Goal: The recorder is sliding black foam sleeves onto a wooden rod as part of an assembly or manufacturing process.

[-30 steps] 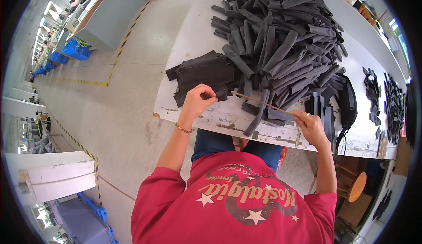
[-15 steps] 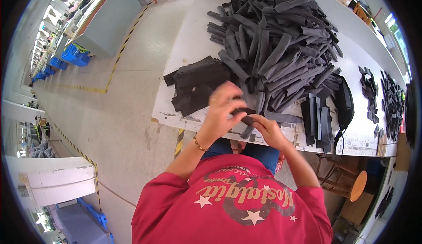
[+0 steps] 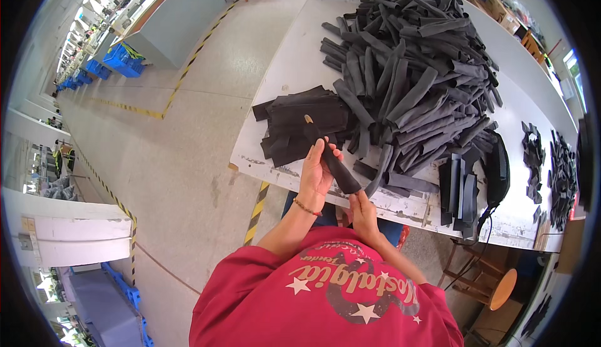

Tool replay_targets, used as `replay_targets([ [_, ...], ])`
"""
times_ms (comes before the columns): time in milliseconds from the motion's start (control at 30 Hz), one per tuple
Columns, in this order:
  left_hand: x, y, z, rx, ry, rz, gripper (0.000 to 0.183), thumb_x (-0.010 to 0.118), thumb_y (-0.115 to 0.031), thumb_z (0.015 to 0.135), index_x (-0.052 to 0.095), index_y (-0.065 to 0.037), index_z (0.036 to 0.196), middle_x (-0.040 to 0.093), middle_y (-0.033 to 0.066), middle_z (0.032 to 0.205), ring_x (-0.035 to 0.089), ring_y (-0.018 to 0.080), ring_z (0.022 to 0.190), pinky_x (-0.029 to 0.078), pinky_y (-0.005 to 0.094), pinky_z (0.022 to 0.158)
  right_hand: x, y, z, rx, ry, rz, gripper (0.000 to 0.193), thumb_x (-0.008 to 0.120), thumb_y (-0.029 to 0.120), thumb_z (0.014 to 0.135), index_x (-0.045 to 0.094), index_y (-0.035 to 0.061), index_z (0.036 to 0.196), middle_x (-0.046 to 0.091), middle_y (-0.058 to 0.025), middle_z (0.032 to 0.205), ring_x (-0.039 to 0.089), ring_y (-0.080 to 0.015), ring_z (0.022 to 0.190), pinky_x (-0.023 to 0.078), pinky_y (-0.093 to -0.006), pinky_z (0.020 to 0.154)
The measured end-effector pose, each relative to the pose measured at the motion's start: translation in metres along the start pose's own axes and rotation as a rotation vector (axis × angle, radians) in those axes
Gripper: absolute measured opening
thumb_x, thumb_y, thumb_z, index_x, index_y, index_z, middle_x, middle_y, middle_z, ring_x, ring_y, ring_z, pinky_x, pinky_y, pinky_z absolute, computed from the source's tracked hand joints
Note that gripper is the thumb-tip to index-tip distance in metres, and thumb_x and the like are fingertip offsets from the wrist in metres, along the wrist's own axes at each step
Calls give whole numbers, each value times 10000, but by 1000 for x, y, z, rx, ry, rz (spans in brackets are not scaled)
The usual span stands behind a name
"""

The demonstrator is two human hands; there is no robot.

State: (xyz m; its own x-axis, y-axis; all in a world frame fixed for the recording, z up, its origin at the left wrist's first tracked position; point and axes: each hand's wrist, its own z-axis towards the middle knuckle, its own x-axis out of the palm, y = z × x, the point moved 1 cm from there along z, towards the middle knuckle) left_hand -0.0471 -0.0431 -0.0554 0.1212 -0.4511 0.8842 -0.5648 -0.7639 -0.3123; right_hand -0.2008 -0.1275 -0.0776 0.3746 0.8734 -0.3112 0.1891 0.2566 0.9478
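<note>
White desk [image 3: 300, 40] with a heap of dark fabric tubes [image 3: 407, 78] beside a stack of flat dark pieces [image 3: 307, 106].
Over the stack and near edge, the left hand [image 3: 317, 170] curls around one dark tube [image 3: 341, 173]; the right hand [image 3: 363, 214] pinches its near end. A light rod tip [image 3: 308, 120] protrudes. Apparent step: working fabric along the rod; next move calls for steady left-hand support.

The left hand [image 3: 318, 170] wraps around a black cloth tube [image 3: 341, 173], and the right hand [image 3: 363, 212] pinches its near end. The tip of a light brown stick [image 3: 308, 119] pokes out of the far end. On the white table [image 3: 300, 43], flat black cloth pieces [image 3: 300, 112] lie to the left, beside a big heap of dark gray cloth tubes [image 3: 416, 84].
</note>
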Motion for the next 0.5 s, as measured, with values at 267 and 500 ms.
replay_targets([
  [267, 18, -21, 7, 144, -161, 201, 183, 648, -206, 878, 562, -60, 809, 570, 33, 669, 497, 77, 509, 391, 214, 455, -12, -3, -27, 45, 179, -37, 183, 479, 189, 958, 559, 40, 1030, 565, -169, 666, 568, -219, 577, 455, -325, 563],
  [500, -6, -20, 27, 188, -79, 388, 296, 601, -316, 900, 582, -41, 792, 576, 52, 656, 494, 106, 477, 407, 240, 467, -50, -1, -59, 95, 194, -64, 170, 471, 159, 968, 589, 38, 988, 431, 20, 563, 387, -51, 521, 326, -227, 477],
])
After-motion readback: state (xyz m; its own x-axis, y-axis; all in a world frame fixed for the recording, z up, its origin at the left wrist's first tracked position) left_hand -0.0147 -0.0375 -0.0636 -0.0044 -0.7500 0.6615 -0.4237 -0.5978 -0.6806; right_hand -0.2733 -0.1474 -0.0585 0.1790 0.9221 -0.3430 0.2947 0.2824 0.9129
